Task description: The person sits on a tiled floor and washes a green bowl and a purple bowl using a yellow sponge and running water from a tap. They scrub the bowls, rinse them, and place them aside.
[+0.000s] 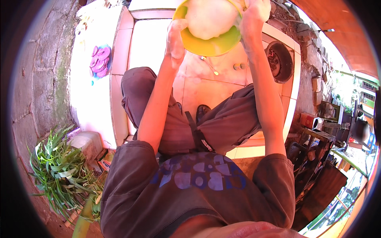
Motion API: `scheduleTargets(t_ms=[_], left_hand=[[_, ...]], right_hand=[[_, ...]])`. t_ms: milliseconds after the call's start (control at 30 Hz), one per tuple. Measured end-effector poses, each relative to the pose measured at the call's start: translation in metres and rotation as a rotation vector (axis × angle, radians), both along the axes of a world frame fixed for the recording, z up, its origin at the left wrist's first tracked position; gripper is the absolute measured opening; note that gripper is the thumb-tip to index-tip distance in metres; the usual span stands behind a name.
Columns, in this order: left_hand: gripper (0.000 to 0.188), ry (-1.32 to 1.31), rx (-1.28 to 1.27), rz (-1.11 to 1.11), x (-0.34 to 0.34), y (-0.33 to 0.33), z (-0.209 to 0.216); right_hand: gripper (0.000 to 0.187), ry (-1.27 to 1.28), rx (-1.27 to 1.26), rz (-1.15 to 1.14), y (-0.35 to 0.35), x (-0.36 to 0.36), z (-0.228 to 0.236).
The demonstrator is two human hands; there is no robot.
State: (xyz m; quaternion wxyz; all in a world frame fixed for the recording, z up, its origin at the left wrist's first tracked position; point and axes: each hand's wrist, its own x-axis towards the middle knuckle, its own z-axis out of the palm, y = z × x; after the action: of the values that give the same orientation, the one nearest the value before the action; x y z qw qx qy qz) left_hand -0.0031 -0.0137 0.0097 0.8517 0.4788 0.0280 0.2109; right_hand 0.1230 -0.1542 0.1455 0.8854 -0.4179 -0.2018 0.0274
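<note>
Out in front of me, at the top of the head view, I hold a yellow-green bowl (pixel 212 48) with both hands. A rounded white mass that looks like foam (pixel 208 18) covers much of it; the glare hides its texture. My left hand (pixel 176 41) is closed on the bowl's left rim. On its right side, my right hand (pixel 254 18) grips the rim, partly cut by the picture's upper edge. Below the bowl, a thin stick-like thing with a yellow-green tip (pixel 215 72) lies on the tiled floor (pixel 198 89).
A dark round basin (pixel 279 61) stands right of my right forearm. Purple pieces (pixel 100 62) lie on the white tiled ledge (pixel 89 107) at left. Long green leaves (pixel 59 170) are heaped at lower left. A dark wooden stand (pixel 313 170) is at right.
</note>
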Motion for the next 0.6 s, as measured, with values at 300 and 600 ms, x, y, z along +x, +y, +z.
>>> scheduleTargets(t_ms=[300, 600], left_hand=[[0.037, 0.002, 0.108, 0.150, -0.010, 0.005, 0.004], [0.035, -0.185, 0.450, 0.355, -0.006, 0.003, 0.003]], right_hand=[[0.028, -0.229, -0.373, -0.349, 0.002, -0.016, 0.009], [0.027, -0.402, -0.368, -0.306, 0.002, -0.014, -0.001]])
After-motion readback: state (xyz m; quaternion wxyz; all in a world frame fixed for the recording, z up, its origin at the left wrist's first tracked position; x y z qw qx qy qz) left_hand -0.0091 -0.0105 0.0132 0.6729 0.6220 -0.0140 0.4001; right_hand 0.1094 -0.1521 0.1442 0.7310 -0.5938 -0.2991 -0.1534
